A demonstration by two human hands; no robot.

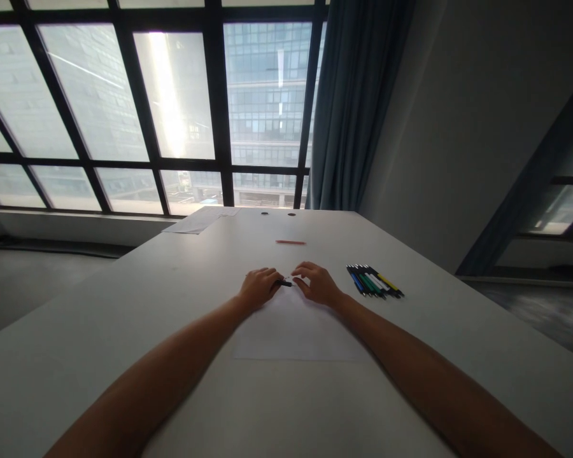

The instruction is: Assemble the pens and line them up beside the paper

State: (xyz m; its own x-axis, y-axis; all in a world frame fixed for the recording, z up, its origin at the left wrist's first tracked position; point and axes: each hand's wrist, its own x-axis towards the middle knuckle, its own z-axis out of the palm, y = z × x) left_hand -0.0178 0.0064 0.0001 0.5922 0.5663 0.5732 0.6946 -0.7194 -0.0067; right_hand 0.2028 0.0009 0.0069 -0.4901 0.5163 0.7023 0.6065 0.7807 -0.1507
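A sheet of white paper (296, 340) lies on the table under both hands. My left hand (260, 286) is closed around a short black pen (284, 283), whose end points right toward the other hand. My right hand (318, 284) is just right of the pen's end, over the far part of the sheet. Its thumb and forefinger are apart, with nothing I can make out held between them. Small dark marks show near the fingertips, too small to tell apart.
Several pens (372, 281) with black, blue, green, white and yellow parts lie side by side on the right. An orange pencil-like stick (290, 242) lies beyond my hands. Papers (195, 221) rest at the far left edge of the white table (172, 280).
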